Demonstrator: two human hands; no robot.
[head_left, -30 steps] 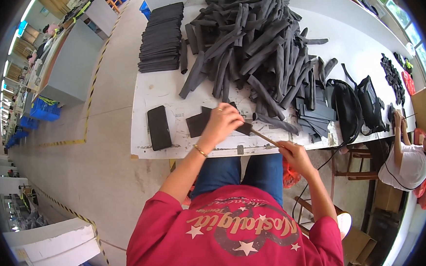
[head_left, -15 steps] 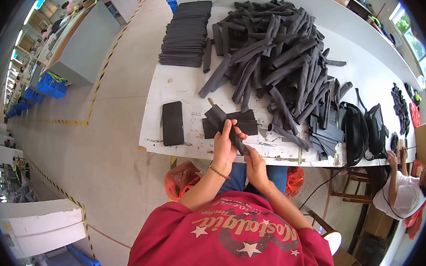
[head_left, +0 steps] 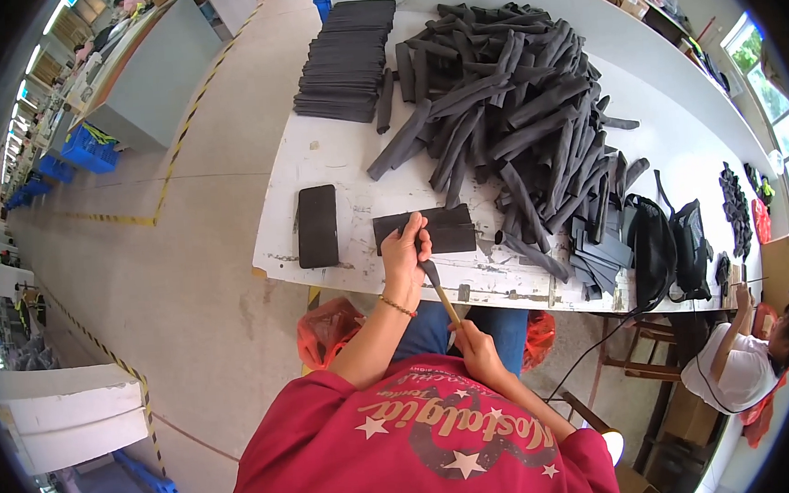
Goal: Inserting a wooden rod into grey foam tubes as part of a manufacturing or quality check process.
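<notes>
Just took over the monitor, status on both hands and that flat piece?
Left hand pressing flat dark piece on table. Right hand gripping brush. Tube pile close behind.

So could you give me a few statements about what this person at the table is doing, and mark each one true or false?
1. The left hand presses on a flat black piece. True.
2. The right hand holds a pair of scissors. False: it holds a wooden-handled brush.
3. A heap of dark rolled pieces lies on the white table. True.
4. The neat stack of flat black pieces sits at the table's near edge. False: it is at the far end.
</notes>
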